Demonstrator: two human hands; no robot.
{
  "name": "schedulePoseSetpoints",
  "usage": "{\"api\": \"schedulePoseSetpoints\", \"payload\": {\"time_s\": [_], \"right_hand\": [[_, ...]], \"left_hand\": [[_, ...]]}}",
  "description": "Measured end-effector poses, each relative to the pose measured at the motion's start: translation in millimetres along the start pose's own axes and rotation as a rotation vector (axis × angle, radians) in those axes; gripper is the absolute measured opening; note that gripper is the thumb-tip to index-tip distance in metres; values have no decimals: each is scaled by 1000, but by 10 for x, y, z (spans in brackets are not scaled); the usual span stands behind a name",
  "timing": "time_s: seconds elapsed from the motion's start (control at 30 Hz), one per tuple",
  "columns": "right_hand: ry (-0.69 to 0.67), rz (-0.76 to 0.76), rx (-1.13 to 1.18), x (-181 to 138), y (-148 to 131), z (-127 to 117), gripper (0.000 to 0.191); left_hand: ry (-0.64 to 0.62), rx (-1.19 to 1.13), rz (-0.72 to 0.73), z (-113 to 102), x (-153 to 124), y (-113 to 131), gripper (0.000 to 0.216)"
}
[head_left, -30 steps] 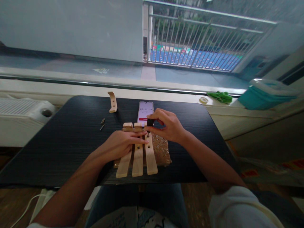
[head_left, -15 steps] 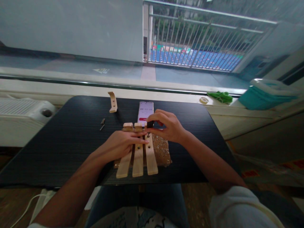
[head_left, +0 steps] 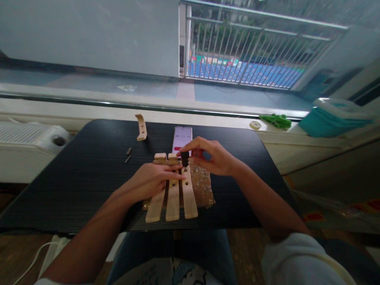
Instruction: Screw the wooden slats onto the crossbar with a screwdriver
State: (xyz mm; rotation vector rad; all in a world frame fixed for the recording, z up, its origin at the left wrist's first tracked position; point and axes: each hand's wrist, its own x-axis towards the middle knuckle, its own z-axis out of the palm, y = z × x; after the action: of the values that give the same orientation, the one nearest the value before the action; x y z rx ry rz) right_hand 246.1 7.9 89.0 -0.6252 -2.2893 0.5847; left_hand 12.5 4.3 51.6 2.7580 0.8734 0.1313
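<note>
Three pale wooden pieces with drilled holes lie side by side on a brown pad that looks wrapped in clear film. My left hand lies flat across them, its fingers stretched out and touching the right wooden piece. A short black-handled screwdriver stands nearly upright at the upper hole of that piece. Thumb and fingers of my right hand are at its handle. Under my left fingers are the middle wooden piece and the left wooden piece.
A phone showing a timer lies behind the wood. Another curved wooden piece stands at the table's back left, with small metal parts nearer me. A tape roll, green cloth and teal bin are at the right on the sill.
My right fingers have shifted on the screwdriver's handle, and more of the handle shows now. My left hand stays in place on the wooden pieces.
</note>
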Motion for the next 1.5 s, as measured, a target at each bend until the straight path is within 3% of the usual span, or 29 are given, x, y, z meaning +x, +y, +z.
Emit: {"api": "schedulePoseSetpoints", "payload": {"time_s": [0.8, 1.27, 1.5], "right_hand": [[113, -157, 0, 30, 66, 43, 18], [195, -97, -131, 18, 54, 111, 17], [160, -160, -72, 35, 53, 89, 15]], "left_hand": [[-36, 23, -27, -25, 13, 30, 51], [-27, 11, -37, -25, 10, 25, 54], [2, -26, -21, -20, 2, 24, 51]]}}
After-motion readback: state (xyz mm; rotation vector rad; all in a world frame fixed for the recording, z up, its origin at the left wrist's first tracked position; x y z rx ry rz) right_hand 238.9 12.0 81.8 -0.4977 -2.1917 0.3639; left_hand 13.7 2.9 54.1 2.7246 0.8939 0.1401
